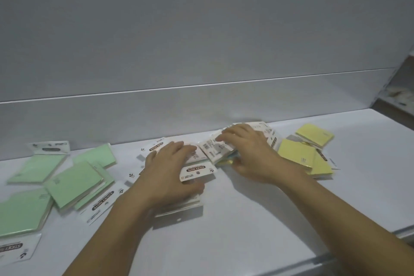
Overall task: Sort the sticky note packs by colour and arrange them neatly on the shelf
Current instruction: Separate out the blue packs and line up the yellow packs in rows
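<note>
Several green sticky note packs (74,182) lie scattered on the left of the white shelf (257,213). Yellow packs (298,154) lie in a loose heap on the right. Between them sits a mixed pile of packs turned label side up (197,169). My left hand (168,177) rests flat on the left part of that pile, thumb against its front edge. My right hand (248,152) grips a tilted stack of packs (215,149) with white printed backs; blue and yellow edges show beneath it.
A grey back wall (201,40) rises right behind the shelf. The shelf's front edge (336,255) runs along the lower right. Another shelf unit (398,89) shows at the far right. Bare shelf surface lies in front of the piles.
</note>
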A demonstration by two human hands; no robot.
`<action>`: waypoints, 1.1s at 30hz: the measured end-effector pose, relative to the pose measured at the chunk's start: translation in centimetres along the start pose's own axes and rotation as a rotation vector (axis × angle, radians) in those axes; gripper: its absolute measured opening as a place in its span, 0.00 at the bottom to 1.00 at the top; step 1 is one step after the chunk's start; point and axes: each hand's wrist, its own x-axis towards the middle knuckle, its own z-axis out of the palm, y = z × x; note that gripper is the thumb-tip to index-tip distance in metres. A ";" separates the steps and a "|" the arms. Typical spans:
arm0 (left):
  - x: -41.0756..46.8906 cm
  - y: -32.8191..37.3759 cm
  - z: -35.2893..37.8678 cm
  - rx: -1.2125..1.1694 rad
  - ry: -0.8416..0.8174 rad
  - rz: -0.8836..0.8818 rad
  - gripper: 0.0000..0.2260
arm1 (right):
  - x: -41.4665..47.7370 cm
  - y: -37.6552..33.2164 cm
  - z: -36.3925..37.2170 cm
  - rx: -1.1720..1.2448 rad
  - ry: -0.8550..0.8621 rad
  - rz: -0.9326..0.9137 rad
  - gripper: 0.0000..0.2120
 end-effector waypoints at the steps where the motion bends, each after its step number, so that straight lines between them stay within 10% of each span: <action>1: 0.0 -0.1 -0.1 -0.005 0.001 0.000 0.42 | 0.4 -0.2 0.3 0.001 -0.021 0.004 0.26; 13: 0.0 -0.7 -1.7 -0.152 0.218 -0.039 0.08 | -0.5 0.3 1.4 0.378 0.441 0.056 0.11; 21: 0.5 -1.2 -2.0 -0.291 0.476 -0.030 0.14 | -0.3 0.4 1.5 0.835 0.530 0.191 0.06; 33: 0.0 -1.6 -3.7 -0.646 0.628 -0.275 0.17 | -0.4 -2.3 -0.3 0.723 0.563 0.157 0.02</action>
